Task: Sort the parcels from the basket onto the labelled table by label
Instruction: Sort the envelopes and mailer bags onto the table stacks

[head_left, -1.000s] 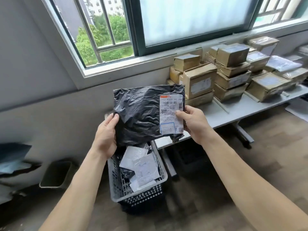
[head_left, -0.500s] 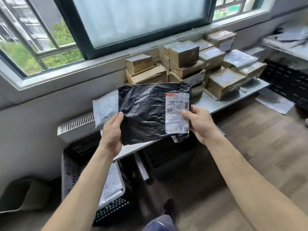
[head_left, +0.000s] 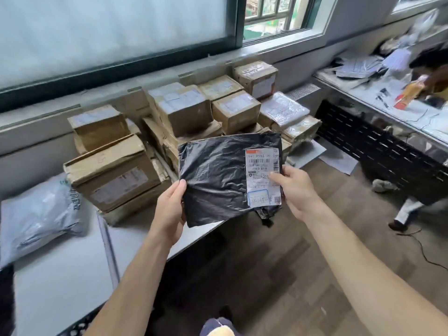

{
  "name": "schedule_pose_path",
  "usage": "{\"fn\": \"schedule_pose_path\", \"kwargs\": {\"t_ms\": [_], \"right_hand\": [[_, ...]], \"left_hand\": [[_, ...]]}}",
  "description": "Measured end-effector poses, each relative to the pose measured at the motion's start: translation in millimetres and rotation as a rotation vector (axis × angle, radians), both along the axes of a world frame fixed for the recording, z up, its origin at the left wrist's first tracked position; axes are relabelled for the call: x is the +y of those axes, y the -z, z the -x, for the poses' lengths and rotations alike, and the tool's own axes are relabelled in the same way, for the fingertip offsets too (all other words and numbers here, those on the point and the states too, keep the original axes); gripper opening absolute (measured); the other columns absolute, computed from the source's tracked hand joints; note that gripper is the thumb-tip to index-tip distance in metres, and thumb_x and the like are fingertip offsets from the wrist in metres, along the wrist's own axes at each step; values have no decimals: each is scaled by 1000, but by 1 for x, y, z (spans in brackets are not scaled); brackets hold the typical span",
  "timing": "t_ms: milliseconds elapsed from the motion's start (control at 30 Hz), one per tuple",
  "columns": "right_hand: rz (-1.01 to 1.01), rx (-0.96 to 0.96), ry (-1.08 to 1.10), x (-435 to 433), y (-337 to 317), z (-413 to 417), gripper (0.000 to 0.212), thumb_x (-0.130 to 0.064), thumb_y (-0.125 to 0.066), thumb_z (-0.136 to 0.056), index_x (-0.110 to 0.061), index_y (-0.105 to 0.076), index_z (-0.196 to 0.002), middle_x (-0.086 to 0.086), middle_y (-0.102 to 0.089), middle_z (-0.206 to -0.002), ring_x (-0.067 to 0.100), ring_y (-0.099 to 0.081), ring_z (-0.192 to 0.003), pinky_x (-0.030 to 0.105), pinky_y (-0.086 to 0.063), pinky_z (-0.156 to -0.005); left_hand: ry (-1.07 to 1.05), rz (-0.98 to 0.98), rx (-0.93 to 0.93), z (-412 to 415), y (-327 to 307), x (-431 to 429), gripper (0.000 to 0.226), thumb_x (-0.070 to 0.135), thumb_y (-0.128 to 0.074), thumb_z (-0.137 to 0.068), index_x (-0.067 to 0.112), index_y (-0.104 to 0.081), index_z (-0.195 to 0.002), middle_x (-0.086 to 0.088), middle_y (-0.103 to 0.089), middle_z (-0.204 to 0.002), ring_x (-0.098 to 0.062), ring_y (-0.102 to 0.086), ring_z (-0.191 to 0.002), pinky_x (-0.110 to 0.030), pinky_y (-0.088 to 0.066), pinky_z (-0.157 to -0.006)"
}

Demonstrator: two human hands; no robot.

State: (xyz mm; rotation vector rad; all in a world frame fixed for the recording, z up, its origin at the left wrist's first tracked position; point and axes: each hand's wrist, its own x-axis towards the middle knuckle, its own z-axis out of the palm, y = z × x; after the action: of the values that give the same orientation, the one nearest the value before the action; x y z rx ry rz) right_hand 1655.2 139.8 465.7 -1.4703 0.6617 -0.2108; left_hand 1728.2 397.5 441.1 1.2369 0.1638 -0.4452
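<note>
Shows a black parcel [head_left: 218, 175] raised just above the front edge of the worktop [head_left: 135, 236], clear of its surface. Grips the parcel's left edge in the left hand [head_left: 169, 209], thumb on the front and fingers hidden behind; pinches the right edge in the right hand [head_left: 295, 190], thumb pressed on the white label [head_left: 263, 177]. Holds the soft bag stretched flat between both hands, label side toward the camera, most likely so that the print can be read without creases. Suggests, as the step in hand, checking the label before choosing a spot. Finds cardboard boxes [head_left: 114, 170] stacked along the back of the worktop, several with labels facing up or outward, presumably for the same reason, and a grey mailer bag [head_left: 41, 214] lying flat at the worktop's left end. Leaves the placing not yet done; cannot make out any markings on the worktop itself.
</note>
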Motion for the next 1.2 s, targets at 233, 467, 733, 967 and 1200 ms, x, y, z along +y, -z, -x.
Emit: {"fn": "schedule_pose_path", "kwargs": {"t_ms": [233,467,733,967,1200], "right_hand": [[5,17,30,-124,25,-43,17,-4,-63,-98,-14,-75,-106,5,-79,-107,29,-73,-108,53,-57,-98],[-53,19,-73,-252,44,-72,16,-3,-62,-99,-13,-74,-101,2,-80,-98,24,-75,-99,48,-61,-91],[-9,20,-210,-381,35,-108,10,-3,-64,-97,-5,-74,-98,11,-78,-100,21,-73,-87,40,-62,-78],[28,21,-187,-439,47,-155,4,-8,-70,-94,-7,-74,-92,3,-78,-87,15,-69,-81,35,-57,-79],[153,40,-189,-476,56,-219,15,-5,-64,-98,-2,-71,-85,0,-69,-75,-5,-59,-58,12,-46,-57]], "left_hand": [[29,-79,30,-41,2,-117,25,28,-52,-108,16,-74,-110,-2,-76,-108,-18,-66,-96,-36,-50,-81],[-118,-210,-14,-49,16,-246,23,26,-55,-107,15,-73,-101,5,-75,-85,-5,-64,-65,-19,-49,-54],[-374,-347,-66,-56,10,-363,19,27,-67,-100,17,-81,-92,-9,-77,-95,-22,-63,-81,-40,-49,-74],[-519,-423,-128,-82,9,-424,16,29,-74,-95,20,-82,-84,-2,-80,-91,-24,-71,-91,-51,-57,-91],[-609,-401,-162,-137,21,-468,20,19,-71,-98,16,-78,-79,6,-77,-78,-10,-66,-79,-30,-54,-81]]}}
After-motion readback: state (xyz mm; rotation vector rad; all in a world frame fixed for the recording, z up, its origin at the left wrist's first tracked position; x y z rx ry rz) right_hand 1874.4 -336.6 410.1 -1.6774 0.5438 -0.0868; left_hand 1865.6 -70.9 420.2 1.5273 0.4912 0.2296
